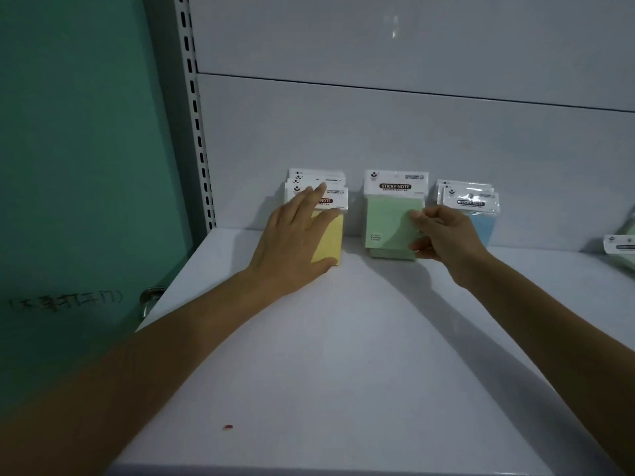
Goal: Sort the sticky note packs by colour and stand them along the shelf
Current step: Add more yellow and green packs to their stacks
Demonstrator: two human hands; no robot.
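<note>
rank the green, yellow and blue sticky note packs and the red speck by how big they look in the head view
1. green packs: largest.
2. yellow packs under left hand, blue packs behind right hand: partly hidden, so unranked.
3. red speck: smallest.

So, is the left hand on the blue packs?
No, the left hand rests flat on the yellow packs.

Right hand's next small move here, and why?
Probably lean the green pack against the back panel and let go. The right hand pinches its right edge; it stands between the yellow packs, under the left hand, and the blue packs. Loose green packs wait at far right.
</note>
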